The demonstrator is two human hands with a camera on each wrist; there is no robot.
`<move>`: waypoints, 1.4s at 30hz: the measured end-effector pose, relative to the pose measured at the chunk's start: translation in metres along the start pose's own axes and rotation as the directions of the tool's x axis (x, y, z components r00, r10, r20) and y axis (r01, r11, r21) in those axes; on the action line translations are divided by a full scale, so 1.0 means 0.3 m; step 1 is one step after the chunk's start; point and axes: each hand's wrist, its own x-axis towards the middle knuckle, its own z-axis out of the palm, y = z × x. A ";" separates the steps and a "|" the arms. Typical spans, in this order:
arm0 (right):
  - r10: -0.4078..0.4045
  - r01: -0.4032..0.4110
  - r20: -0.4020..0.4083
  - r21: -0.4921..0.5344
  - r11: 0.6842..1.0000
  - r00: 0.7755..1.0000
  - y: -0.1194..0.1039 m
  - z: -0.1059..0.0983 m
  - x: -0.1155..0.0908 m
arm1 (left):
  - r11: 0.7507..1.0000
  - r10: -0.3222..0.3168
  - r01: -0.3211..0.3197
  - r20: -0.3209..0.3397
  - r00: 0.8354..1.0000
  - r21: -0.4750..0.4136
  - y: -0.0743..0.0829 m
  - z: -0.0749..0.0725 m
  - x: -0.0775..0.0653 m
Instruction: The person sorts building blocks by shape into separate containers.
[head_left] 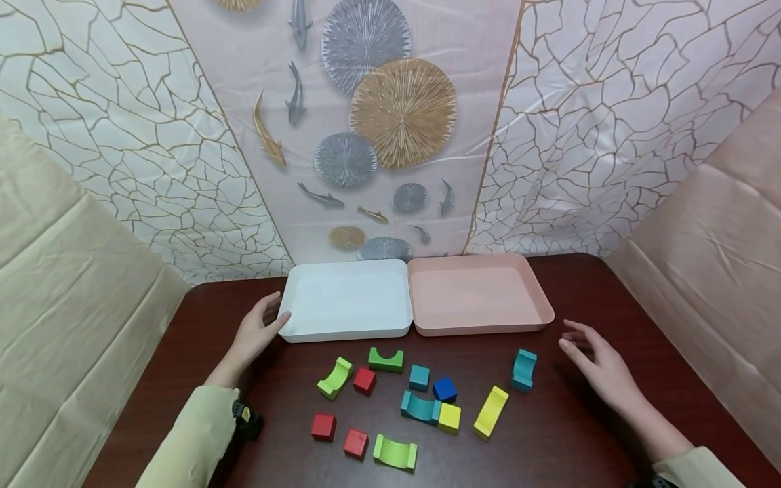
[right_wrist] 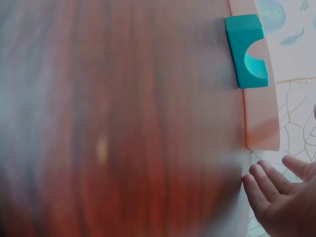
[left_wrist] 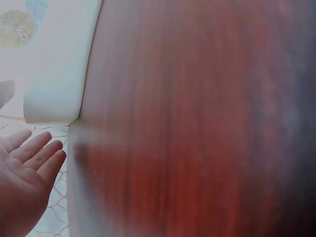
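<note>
My left hand is at the left end of the white tray, fingers relaxed and holding nothing; whether it touches the rim I cannot tell. In the left wrist view its fingers are loosely extended. To the right of the pink tray, my right hand hovers with loosely bent fingers and nothing in them. Nearest to it is a teal arch block, also seen in the right wrist view. Both trays hold nothing and stand side by side.
In front of the trays lie red cubes, green arch blocks, a teal cube, another teal arch block, a blue cube, a yellow cube and a yellow arch block. Patterned cloth hangs behind the table.
</note>
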 end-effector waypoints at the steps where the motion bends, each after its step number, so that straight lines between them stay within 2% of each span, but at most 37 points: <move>1: 0.003 -0.003 0.001 0.008 1.000 1.000 0.000 0.004 0.001 | 1.000 0.001 -0.001 -0.002 1.000 -0.011 -0.004 0.001 0.001; 10: 0.061 -0.063 0.035 0.074 0.995 0.998 -0.018 0.036 0.012 | 0.997 -0.033 0.032 -0.006 0.999 -0.073 -0.030 0.004 0.012; 15: 0.050 -0.052 0.026 0.093 0.994 0.998 -0.023 0.053 0.023 | 0.994 -0.064 0.065 0.008 0.998 -0.088 -0.044 0.002 0.015; 19: 0.050 -0.053 0.037 0.103 0.993 0.998 -0.021 0.063 0.029 | 0.994 -0.074 0.075 0.015 0.997 -0.081 -0.035 -0.002 0.006; 28: 0.032 -0.039 0.086 0.082 0.996 0.996 -0.036 0.081 0.036 | 0.990 -0.089 0.091 0.018 0.996 -0.109 -0.040 0.001 0.011; 42: -0.002 -0.004 0.131 0.051 0.999 0.991 -0.050 0.088 0.041 | 0.990 -0.094 0.095 0.016 0.995 -0.102 -0.021 0.001 0.002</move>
